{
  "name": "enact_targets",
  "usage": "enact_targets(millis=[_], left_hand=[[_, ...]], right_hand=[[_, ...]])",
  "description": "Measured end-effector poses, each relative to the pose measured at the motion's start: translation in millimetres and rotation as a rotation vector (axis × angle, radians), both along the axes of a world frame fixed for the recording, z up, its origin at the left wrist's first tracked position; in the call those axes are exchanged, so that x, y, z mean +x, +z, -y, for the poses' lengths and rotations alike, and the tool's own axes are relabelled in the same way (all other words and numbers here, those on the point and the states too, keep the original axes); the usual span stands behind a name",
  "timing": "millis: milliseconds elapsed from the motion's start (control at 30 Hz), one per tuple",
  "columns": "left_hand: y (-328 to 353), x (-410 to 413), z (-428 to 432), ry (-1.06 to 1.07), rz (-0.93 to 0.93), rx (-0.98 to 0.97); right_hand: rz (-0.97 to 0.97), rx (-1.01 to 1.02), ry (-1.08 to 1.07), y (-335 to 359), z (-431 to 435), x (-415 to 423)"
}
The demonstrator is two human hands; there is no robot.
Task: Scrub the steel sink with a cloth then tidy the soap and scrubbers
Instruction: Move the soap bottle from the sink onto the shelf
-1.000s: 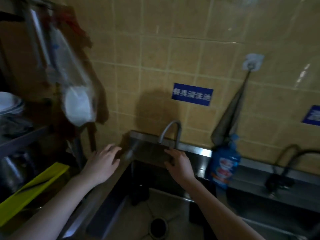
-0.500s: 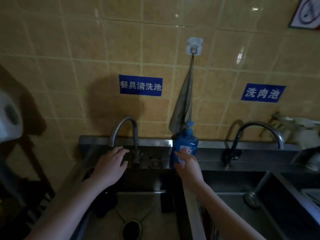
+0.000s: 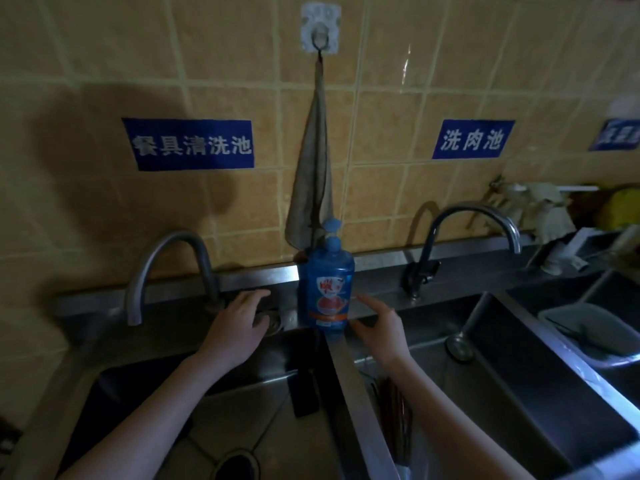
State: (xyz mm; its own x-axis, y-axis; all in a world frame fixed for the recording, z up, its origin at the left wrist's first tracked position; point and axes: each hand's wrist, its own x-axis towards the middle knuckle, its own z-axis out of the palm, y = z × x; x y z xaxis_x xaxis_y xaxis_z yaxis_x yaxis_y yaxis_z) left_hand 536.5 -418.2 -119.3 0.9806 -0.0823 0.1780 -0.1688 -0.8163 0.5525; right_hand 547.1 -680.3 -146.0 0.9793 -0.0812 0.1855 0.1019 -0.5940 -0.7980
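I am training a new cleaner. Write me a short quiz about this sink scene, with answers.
1. True or false: the cloth hangs from a wall hook.
2. The blue soap bottle stands: A) inside a basin; B) on the sink's back ledge; C) under the right tap.
3. Fill in: the ___ hand lies right of the bottle.
Key: 1 true; 2 B; 3 right hand.
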Motion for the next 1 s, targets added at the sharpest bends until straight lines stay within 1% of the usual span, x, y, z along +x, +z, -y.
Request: enact_targets(millis=[100, 200, 333, 500, 567, 667, 733, 900, 1000], left_hand=[[-7.9, 23.1, 11.3, -0.004, -0.032, -0.089], [-17.6, 48.4, 28.7, 0.019, -0.058, -0.117], [-31.4, 85.9, 56.4, -0.007, -0.095, -0.138], [-41.8, 127.0, 77.9, -0.064, -0.106, -0.280], [-45.9, 140.2, 83.1, -0.049, -0.108, -0.320], [-53.3, 157.0, 88.9, -0.049, -0.127, -0.396], [-59.3, 166.0, 92.4, -0.049, -0.127, -0.459], [-75.8, 179.6, 102.5, -0.084, -0.109, -0.546], [-78.0, 183.1, 101.6, -0.113, -0.123, -0.604]], right_hand=[[-0.053, 0.006, -0.023, -11.3, 8.6, 18.6], [-0.126, 0.023, -0.018, -27.2, 17.5, 37.8], [-0.165, 0.043, 0.010, -48.4, 27.9, 64.5], [-0.201, 0.108, 0.036, -72.6, 33.3, 99.7], [-0.178, 0.169, 0.087, -75.0, 32.9, 111.0], [-0.104, 0.184, 0.165, -78.1, 32.2, 123.3], [-0.079, 0.206, 0.179, -88.8, 28.5, 133.4], [-0.124, 0.223, 0.317, -112.7, 23.1, 160.2], [-0.202, 0.301, 0.340, -118.1, 15.3, 166.7]])
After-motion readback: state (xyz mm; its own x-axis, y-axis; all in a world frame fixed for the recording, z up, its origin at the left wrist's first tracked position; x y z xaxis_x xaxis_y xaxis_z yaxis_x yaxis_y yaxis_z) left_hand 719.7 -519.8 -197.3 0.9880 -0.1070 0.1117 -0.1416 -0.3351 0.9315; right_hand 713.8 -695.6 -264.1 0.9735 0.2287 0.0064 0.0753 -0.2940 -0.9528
